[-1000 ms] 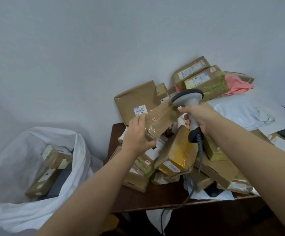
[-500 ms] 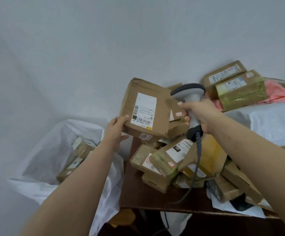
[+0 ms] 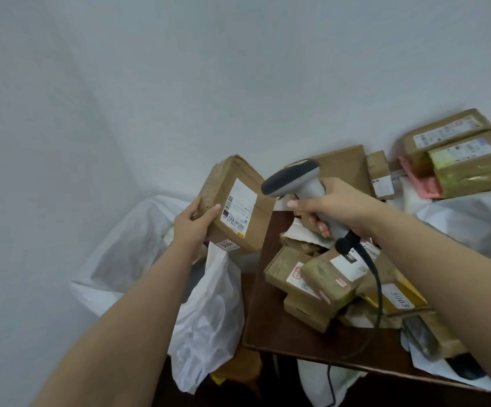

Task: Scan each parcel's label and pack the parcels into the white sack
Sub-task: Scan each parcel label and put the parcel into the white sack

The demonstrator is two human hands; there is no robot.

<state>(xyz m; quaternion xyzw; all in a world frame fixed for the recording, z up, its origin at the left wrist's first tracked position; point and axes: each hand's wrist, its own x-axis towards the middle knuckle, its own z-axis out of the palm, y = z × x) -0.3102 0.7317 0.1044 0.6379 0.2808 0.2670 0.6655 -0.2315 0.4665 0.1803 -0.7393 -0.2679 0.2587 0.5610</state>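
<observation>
My left hand [image 3: 192, 223] grips the lower left edge of a flat brown cardboard parcel [image 3: 264, 212], holding it tilted above the open white sack [image 3: 209, 312]. The parcel's white label [image 3: 239, 207] faces me. In my right hand [image 3: 336, 205] I hold a grey handheld scanner [image 3: 292, 179] by its handle, and its dark head points left at the label from close by. Its black cable [image 3: 376, 289] hangs down over the pile. Several taped brown parcels [image 3: 323, 283] lie heaped on the dark wooden table [image 3: 270, 327].
More boxes [image 3: 461, 151] and a pink mailer [image 3: 423, 183] are stacked at the back right against the white wall. White plastic mailers [image 3: 467, 218] lie at the right. The sack stands left of the table and its inside is mostly hidden by my left arm.
My left hand swapped a small taped parcel for the flat box and carried it left, over the sack. The scanner turned with it toward the label. The view swung left.
</observation>
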